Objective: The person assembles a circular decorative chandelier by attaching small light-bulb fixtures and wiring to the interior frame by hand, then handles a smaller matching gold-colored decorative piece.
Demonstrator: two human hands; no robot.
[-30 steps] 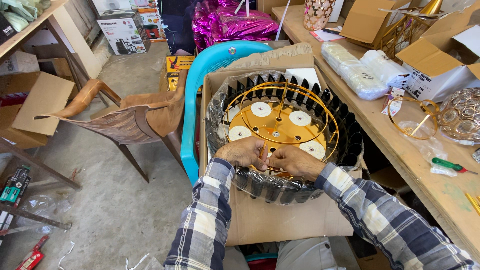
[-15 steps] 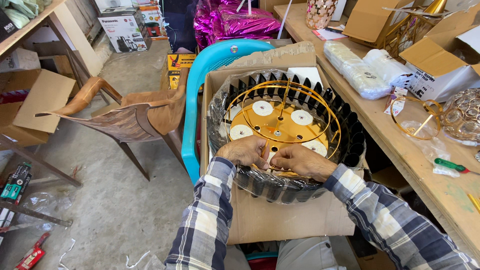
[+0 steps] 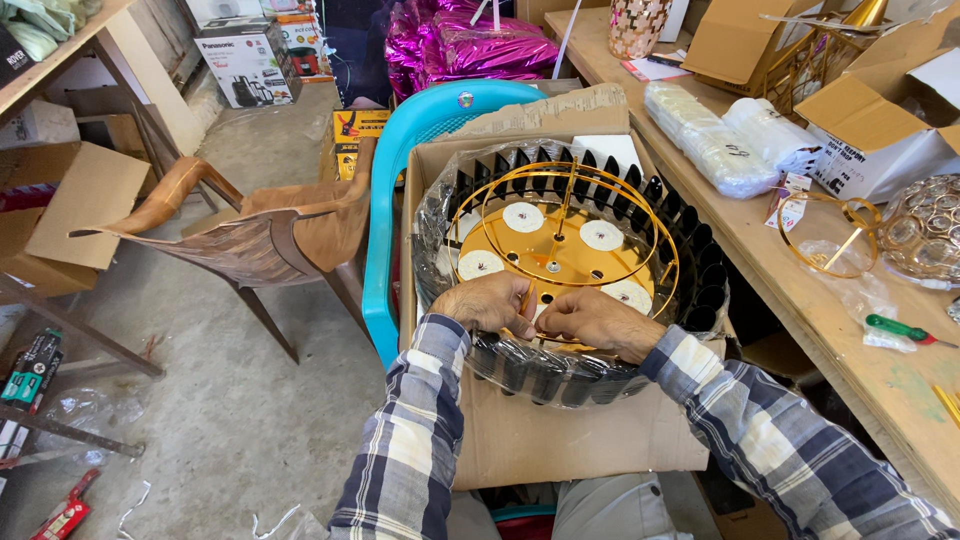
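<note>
Gold-and-black lamp: we see a round chandelier frame (image 3: pixel 565 250), gold rings inside a ring of dark glass pieces, partly wrapped in clear plastic, resting on an open cardboard box (image 3: pixel 560 440).
Where it sits: the box lies on a turquoise plastic chair (image 3: pixel 400 190), straight in front of us, beside a wooden workbench (image 3: pixel 800 290).
Left hand (image 3: pixel 490 302): on the near rim of the frame, fingers curled and pinched together on a small gold part; we cannot tell exactly what it grips.
Right hand (image 3: pixel 590 320): just beside the left, almost touching it, fingers bent onto the same spot on the rim.
Sleeves: both arms wear a checked shirt.
Around us: a brown chair (image 3: pixel 240 240) stands to the left; a green-handled screwdriver (image 3: pixel 905 329) and a loose gold ring (image 3: pixel 825 235) lie on the workbench.
</note>
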